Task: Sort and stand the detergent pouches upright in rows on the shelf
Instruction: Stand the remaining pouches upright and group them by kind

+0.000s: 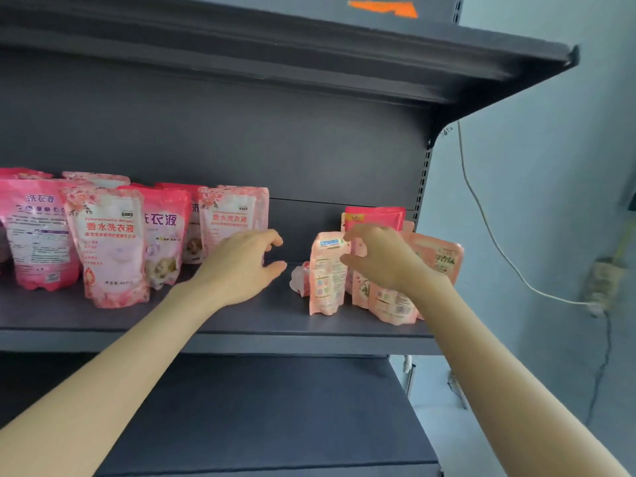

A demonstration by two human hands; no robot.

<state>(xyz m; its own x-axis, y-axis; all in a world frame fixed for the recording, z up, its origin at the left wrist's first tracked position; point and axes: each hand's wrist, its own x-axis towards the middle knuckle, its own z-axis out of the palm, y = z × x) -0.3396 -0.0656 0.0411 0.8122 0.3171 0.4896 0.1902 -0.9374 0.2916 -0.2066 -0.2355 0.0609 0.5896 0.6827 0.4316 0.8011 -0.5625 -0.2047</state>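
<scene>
The job looks about half done to me. On the left side of the shelf (pixel 241 321) the left bunch (pixel 106 246) of pink detergent pouches stands up, and I count seven in it (some hide behind others, so there may be more). They stand, but they are not in neat rows. Pale ones and dark pink ones are mixed, and one at the far left shows its back. Next comes a bare gap on the shelf, and the left hand (pixel 241 266) hangs over it with its fingers bent and apart, holding nothing. Right of the gap is a second bunch, and it is messier. A crumpled pouch (pixel 298 278) lies low on the shelf, touching the small pale pouch (pixel 325 273) that stands beside it. The right hand (pixel 382 259) is at the top corner of that small pouch, with thumb and fingers curved and apart. I cannot tell if the tips touch it, but they do not squeeze it. Behind the hand a red pouch (pixel 375 215) stands at the back, two pale pouches show under the wrist, and a leaning pouch (pixel 438 256) tips over at the far right. So I count six in this bunch, maybe more. I think what is left is to stand up the crumpled one and the leaning one, then put like with like in straight rows.
</scene>
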